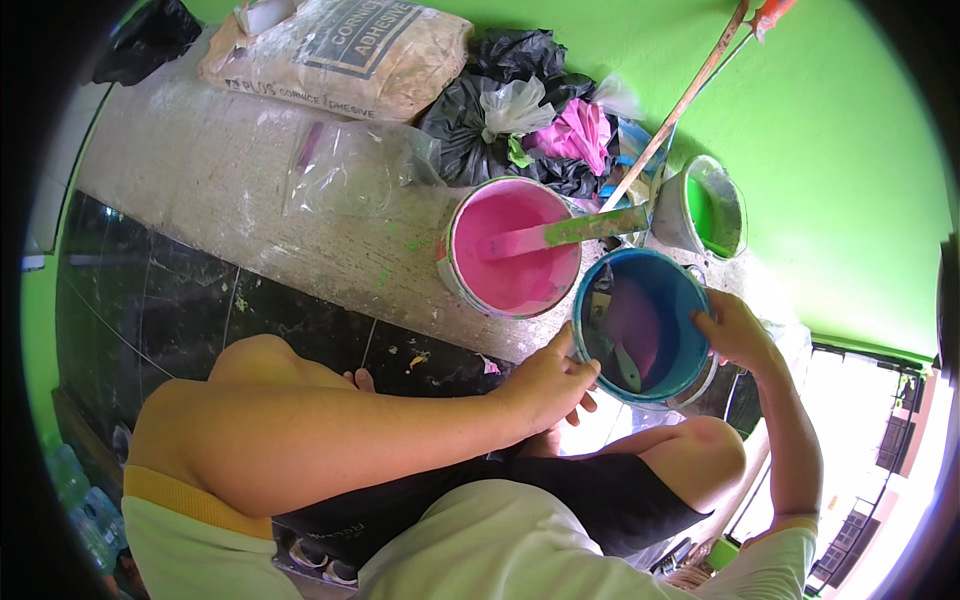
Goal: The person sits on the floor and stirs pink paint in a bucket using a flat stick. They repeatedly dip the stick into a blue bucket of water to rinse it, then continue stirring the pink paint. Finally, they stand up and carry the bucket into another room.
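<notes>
Between my hands is a blue bucket (686, 352), tilted so that its inside shows. My left hand (548, 378) pinches its lower left rim between thumb and fingers. On the opposite side my right hand (742, 332) grips the right rim, thumb over the inner wall. Purple-pink liquid or residue and a pale, slender tool (627, 368) are inside; the tool's kind is unclear. Just left of it stands a white bucket (447, 262) of pink paint (508, 275). A flat stirring stick (590, 226), smeared green and pink, rests across that bucket's rim with one end in the paint.
A clear bucket with green paint (702, 212) stands by the green wall (830, 150). Behind are black plastic bags (463, 125), a pink bag (575, 135), a large adhesive sack (340, 60) and a long wooden pole (680, 105). Clear plastic sheeting (365, 165) lies on the concrete.
</notes>
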A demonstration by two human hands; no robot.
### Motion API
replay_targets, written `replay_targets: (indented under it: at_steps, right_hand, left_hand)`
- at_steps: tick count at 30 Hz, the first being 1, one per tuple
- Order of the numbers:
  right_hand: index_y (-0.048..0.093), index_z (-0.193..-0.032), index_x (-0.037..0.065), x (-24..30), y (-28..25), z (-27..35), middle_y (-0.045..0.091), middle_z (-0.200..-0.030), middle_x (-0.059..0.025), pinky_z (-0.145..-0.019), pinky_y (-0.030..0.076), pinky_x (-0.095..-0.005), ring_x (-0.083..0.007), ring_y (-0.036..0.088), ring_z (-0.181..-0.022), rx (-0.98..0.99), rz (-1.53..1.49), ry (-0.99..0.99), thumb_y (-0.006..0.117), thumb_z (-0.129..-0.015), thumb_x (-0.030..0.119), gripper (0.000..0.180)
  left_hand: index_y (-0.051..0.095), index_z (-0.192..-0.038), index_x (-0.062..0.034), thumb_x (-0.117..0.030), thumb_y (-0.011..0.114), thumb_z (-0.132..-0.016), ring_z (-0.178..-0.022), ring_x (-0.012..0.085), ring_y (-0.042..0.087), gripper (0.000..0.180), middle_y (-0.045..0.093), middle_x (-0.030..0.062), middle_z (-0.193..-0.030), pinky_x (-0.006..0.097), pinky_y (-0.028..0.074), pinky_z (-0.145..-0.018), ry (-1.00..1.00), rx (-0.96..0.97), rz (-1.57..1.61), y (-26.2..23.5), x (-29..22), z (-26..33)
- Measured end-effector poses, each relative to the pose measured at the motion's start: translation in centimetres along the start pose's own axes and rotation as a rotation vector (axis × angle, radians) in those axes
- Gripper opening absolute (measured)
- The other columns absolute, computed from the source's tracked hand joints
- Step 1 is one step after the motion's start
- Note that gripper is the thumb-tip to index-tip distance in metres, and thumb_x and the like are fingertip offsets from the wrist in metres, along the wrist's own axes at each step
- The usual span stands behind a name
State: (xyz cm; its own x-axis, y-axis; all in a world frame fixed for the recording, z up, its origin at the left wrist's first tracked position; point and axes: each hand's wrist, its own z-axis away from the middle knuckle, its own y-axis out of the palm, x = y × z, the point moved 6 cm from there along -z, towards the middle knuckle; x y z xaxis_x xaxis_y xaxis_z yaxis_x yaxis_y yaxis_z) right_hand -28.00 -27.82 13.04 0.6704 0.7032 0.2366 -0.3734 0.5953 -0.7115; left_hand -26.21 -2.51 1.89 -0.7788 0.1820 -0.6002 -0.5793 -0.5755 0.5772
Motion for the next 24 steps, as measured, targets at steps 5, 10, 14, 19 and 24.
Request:
replay_targets:
  at_steps: [5,10,14,19,24]
  right_hand:
    - [0.068,-0.131,0.003,-9.8,3.3,-2.7,0.075,-0.084,-0.016,-0.059,0.057,-0.0383,-0.0222,0.072,-0.065,-0.122,-0.113,-0.122,0.059,-0.101,0.019,0.035]
    - [0.066,-0.131,0.003,-13.0,5.4,-5.5,0.075,-0.09,-0.0177,-0.066,0.058,-0.0409,-0.024,0.072,-0.068,-0.235,-0.124,-0.321,0.062,-0.102,0.023,0.035]
    - [0.064,-0.135,0.006,-16.0,7.1,-7.5,0.073,-0.088,-0.0175,-0.063,0.056,-0.0412,-0.0242,0.071,-0.065,-0.196,-0.205,-0.224,0.063,-0.104,0.027,0.038]
    - [0.062,-0.138,0.01,-16.7,8.2,-9.3,0.072,-0.084,-0.0153,-0.061,0.057,-0.0412,-0.0249,0.07,-0.064,-0.136,-0.184,-0.082,0.064,-0.105,0.031,0.038]
    - [0.059,-0.142,0.006,-15.2,6.7,-8.7,0.074,-0.1,-0.0208,-0.071,0.062,-0.0426,-0.0302,0.076,-0.076,0.112,-0.078,0.03,0.066,-0.102,0.051,0.061]
  left_hand:
    - [-0.006,-0.172,-0.0114,-0.025,0.069,-0.102,-0.112,0.024,0.07,0.103,0.068,0.0194,-0.132,0.035,0.061,-0.074,-0.14,0.249,-0.052,0.7,1.0,-1.4]
    - [-0.026,-0.167,-0.0143,-0.029,0.07,-0.104,-0.13,0.029,0.064,0.116,0.058,0.0239,-0.15,0.041,0.058,-0.098,-0.224,0.348,-0.116,0.5,1.8,-3.5]
    - [-0.029,-0.166,-0.0136,-0.031,0.072,-0.103,-0.133,0.0275,0.061,0.121,0.054,0.0242,-0.155,0.042,0.057,-0.101,-0.251,0.35,-0.132,0.5,2.1,-5.0]
    - [-0.022,-0.168,-0.01,-0.033,0.07,-0.103,-0.138,0.0291,0.058,0.115,0.049,0.023,-0.162,0.041,0.054,-0.108,-0.218,0.352,-0.241,-0.1,2.8,-7.1]
    - [0.025,-0.167,-0.0011,-0.041,0.063,-0.107,-0.132,0.0237,0.063,0.081,0.06,0.019,-0.152,0.036,0.054,-0.106,-0.115,0.408,-0.867,1.0,-0.3,-6.3]
